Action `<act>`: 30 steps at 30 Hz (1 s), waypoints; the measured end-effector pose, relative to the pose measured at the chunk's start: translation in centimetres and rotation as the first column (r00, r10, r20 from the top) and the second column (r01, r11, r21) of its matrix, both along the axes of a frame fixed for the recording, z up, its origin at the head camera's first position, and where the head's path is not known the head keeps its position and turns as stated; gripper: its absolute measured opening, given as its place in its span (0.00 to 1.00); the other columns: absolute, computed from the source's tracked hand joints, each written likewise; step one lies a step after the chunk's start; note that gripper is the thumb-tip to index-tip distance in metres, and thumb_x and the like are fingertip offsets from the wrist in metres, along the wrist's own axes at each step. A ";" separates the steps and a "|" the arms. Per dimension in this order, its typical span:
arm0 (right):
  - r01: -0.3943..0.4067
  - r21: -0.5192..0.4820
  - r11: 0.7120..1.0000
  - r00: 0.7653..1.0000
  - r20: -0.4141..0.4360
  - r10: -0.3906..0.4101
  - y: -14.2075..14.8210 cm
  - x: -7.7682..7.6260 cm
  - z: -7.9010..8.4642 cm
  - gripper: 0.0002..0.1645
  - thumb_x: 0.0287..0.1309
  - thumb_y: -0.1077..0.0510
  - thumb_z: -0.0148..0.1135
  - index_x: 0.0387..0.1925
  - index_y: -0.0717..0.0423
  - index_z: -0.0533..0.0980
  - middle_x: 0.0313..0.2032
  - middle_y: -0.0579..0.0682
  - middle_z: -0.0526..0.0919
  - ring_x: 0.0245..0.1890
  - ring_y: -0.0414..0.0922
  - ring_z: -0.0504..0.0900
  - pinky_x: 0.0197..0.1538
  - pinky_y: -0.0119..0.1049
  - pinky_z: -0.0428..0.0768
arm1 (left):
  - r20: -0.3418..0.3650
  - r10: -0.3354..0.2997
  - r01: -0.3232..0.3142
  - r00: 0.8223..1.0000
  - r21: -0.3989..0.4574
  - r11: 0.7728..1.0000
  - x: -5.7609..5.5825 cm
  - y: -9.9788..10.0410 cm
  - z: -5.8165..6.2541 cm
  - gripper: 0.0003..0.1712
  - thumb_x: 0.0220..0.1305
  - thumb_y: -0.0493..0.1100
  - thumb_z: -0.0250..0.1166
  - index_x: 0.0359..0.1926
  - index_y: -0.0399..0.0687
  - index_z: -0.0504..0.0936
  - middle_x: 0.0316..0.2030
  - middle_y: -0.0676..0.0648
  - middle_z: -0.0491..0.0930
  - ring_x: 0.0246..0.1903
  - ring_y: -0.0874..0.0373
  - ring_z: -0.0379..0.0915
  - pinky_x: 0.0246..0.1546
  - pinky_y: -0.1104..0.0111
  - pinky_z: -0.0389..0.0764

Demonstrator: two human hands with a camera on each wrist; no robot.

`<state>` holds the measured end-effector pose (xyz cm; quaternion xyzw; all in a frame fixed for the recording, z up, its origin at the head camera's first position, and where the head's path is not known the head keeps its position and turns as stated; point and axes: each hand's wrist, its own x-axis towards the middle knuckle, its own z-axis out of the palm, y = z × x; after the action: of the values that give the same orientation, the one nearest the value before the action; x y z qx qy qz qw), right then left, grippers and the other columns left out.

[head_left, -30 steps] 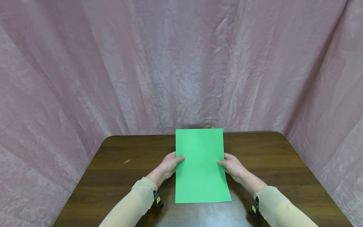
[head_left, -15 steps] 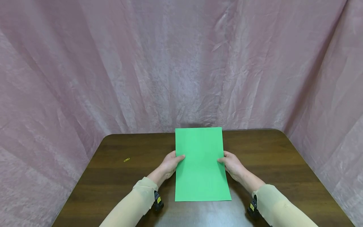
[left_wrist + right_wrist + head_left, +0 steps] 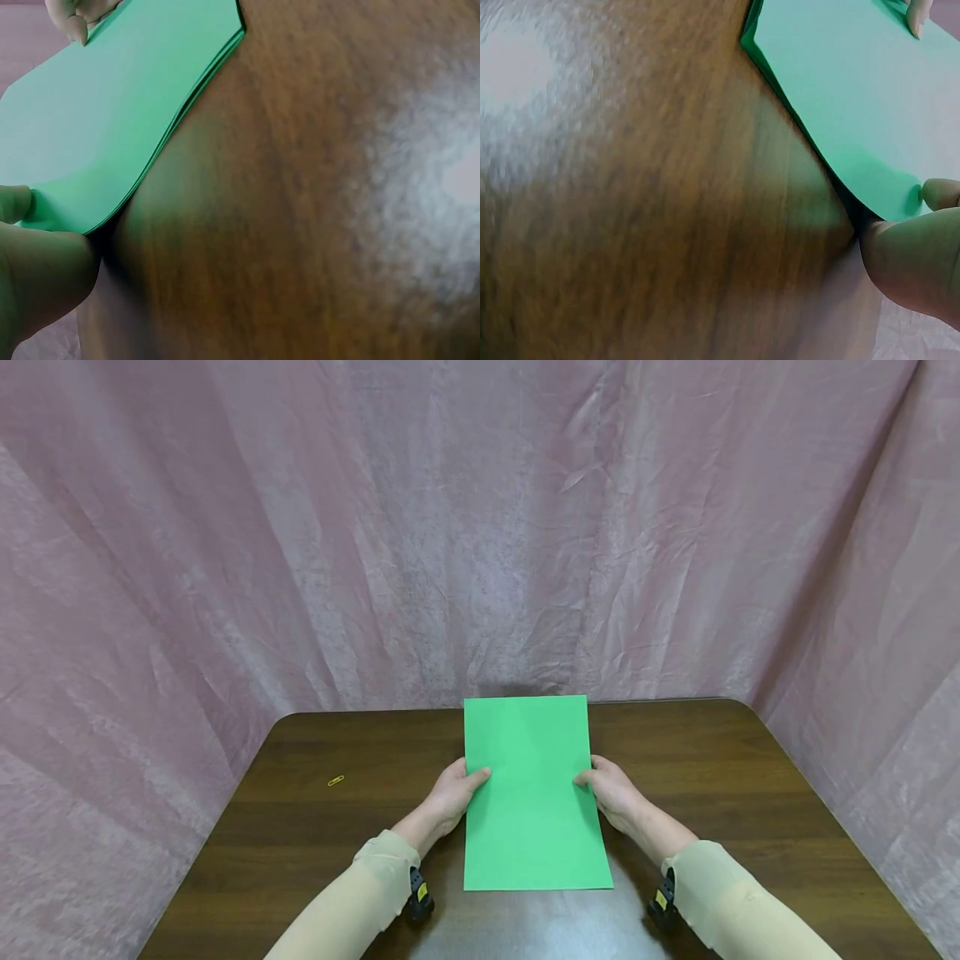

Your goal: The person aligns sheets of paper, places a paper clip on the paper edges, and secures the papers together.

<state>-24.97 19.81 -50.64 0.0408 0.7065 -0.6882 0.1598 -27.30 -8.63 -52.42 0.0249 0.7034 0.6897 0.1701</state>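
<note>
Green paper point(image 3: 528, 793) stands out in the middle of the head view, its long sides running away from the person. Along its near edge in the left wrist view, more than one layer of the paper point(image 3: 112, 112) shows. My left hand point(image 3: 452, 791) pinches the left side, thumb on top and fingers underneath. On the opposite side my right hand point(image 3: 617, 795) grips it the same way. Close to the right thumb point(image 3: 941, 193), the paper point(image 3: 855, 97) bends slightly at its edge. The fingers under the sheets are mostly hidden in the head view.
A small yellow paper clip point(image 3: 335, 781) lies on the brown wooden table point(image 3: 300, 843), left of the paper. Behind the table's far edge hangs a pink curtain point(image 3: 480, 527), which also runs along both sides. Dark cameras point(image 3: 420, 897) sit at the wrists.
The head view has shifted slightly, so the table and paper clip sit a little higher. Both hands keep their hold on the green paper with hardly any movement.
</note>
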 end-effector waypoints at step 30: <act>0.023 -0.054 0.998 1.000 0.007 -0.023 -0.4 0.7 -0.7 0.34 0.78 0.63 0.45 0.76 0.71 0.49 0.67 0.67 0.65 0.62 0.57 0.71 0.63 0.51 0.70 | -0.003 -0.040 0.040 0.999 0.042 0.998 0.4 -0.6 -0.6 0.30 0.80 0.47 0.55 0.74 0.37 0.61 0.61 0.42 0.76 0.51 0.52 0.78 0.49 0.60 0.81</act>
<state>-24.30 19.40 -51.29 0.0467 0.6865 -0.7088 0.1551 -26.95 -9.19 -52.99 0.0433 0.6882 0.7009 0.1824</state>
